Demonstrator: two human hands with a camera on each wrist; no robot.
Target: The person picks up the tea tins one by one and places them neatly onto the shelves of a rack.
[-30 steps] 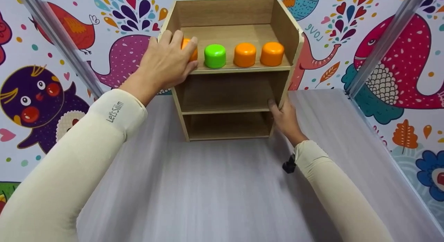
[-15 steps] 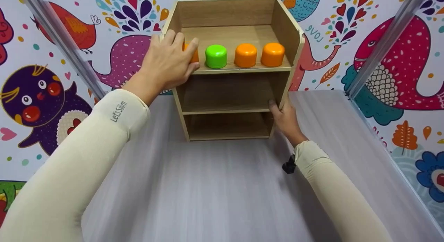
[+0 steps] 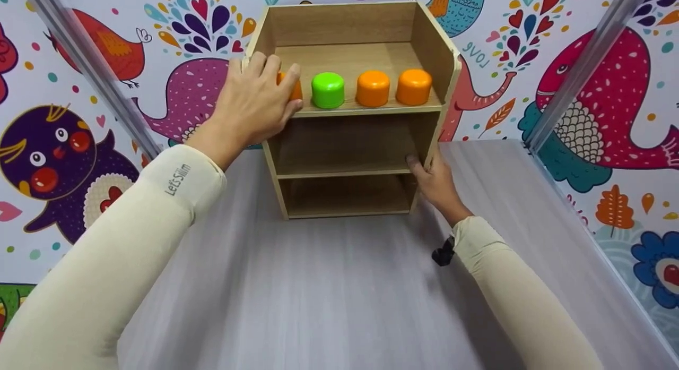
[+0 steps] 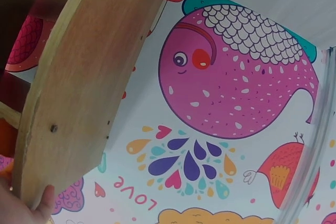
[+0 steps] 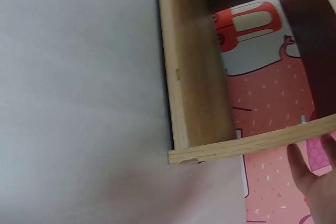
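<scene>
A small three-tier wooden shelf unit (image 3: pixel 345 26) stands upright against the back wall. My left hand (image 3: pixel 253 102) grips its left side panel (image 4: pixel 86 77) near the top tier, with a fingertip on the outer face in the left wrist view. Lower down, my right hand (image 3: pixel 437 183) holds the right side panel, its thumb on the inner side. Along the top tier's front sit a green rounded cylinder (image 3: pixel 328 90) and two orange ones, the middle one (image 3: pixel 373 88) and the right one (image 3: pixel 414 87). Another orange cylinder (image 3: pixel 296 88) is mostly hidden behind my left hand.
The shelf's lower two tiers open toward me, above a pale grey tabletop (image 3: pixel 329 290). Walls printed with cartoon animals (image 3: pixel 594 99) close off the back and sides. Metal corner posts (image 3: pixel 101 67) run up at left and right. A black device (image 3: pixel 443 252) hangs at my right wrist.
The head view tilts slightly, so the whole scene shifts a little. Both hands keep their hold on the shelf unit, and the cylinders stay in place.
</scene>
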